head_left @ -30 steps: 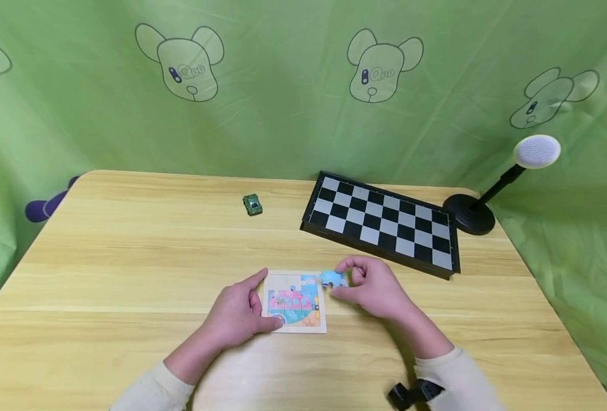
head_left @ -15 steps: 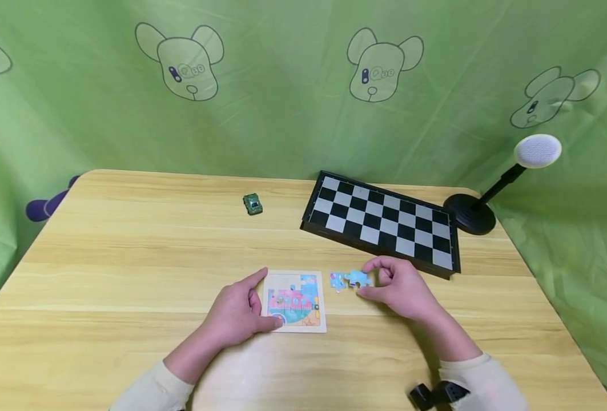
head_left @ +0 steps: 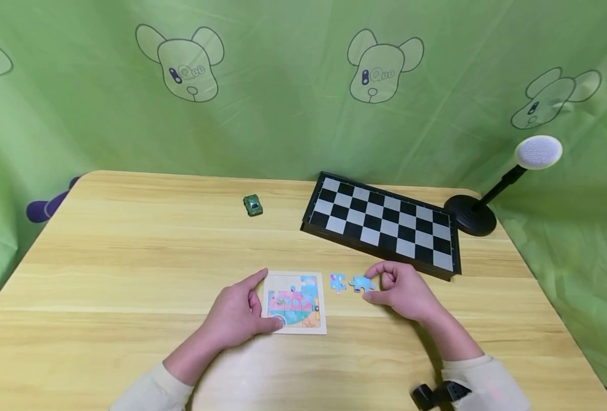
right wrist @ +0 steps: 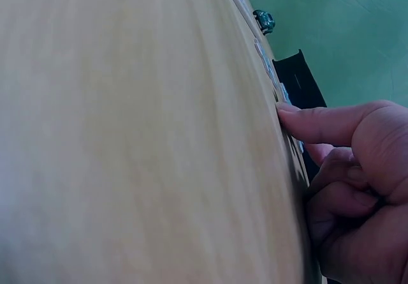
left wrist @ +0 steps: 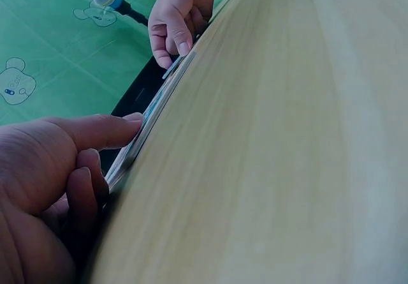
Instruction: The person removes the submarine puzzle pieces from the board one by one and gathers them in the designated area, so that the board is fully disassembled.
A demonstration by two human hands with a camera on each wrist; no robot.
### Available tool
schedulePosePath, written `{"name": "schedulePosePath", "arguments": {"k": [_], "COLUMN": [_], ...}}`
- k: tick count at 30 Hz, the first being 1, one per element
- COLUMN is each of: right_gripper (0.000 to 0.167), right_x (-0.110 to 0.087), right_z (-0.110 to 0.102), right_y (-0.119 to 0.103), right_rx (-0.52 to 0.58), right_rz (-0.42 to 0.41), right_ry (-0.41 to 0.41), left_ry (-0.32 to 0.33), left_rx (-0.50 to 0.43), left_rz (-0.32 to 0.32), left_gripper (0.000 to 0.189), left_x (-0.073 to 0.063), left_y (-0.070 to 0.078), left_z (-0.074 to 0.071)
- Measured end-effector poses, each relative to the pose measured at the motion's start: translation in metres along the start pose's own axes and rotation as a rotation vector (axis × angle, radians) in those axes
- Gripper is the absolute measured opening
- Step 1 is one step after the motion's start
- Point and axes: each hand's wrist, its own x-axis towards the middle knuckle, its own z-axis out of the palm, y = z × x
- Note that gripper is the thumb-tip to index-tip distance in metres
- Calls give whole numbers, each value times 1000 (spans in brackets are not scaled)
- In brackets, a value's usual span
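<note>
A square jigsaw board [head_left: 280, 281] lies on the table in the head view, partly filled with a pink and blue picture; its upper left area is bare. My left hand [head_left: 233, 314] grips the board's left side, index finger at the top left corner and thumb over the lower edge. To the right, my right hand [head_left: 401, 290] pinches a blue jigsaw piece [head_left: 360, 283] between thumb and index finger, close over the table. Between that piece and the board lies a second jigsaw piece [head_left: 337, 282]. The left wrist view shows the board edge-on beside my thumb [left wrist: 118, 129].
A black-framed checkered board [head_left: 380, 220] stands behind my right hand. Beyond its right end is a round lamp on a black base [head_left: 470, 214]. A small green toy car [head_left: 253, 205] sits farther back. Green curtain [head_left: 282, 114] hangs behind the wooden table [head_left: 128, 245].
My right hand has moved right with the blue jigsaw piece, away from the board's edge. The second jigsaw piece now shows between them. My left hand and the board have stayed still.
</note>
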Motion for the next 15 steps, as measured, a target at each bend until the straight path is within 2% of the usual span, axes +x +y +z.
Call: {"name": "schedulePosePath", "arguments": {"k": [6, 10, 15], "right_gripper": [36, 37, 38], "right_x": [0, 1, 3], "right_z": [1, 2, 6], "right_y": [0, 3, 2], "right_rx": [1, -6, 7], "right_rz": [8, -1, -27], "right_ry": [4, 3, 28], "left_ry": [6, 8, 10], "left_rx": [-24, -82, -153], "left_rz": [22, 52, 119], "left_gripper": [96, 90, 92], "left_x": [0, -1, 1], "left_y": [-1, -1, -2], "left_z": [0, -1, -3]}}
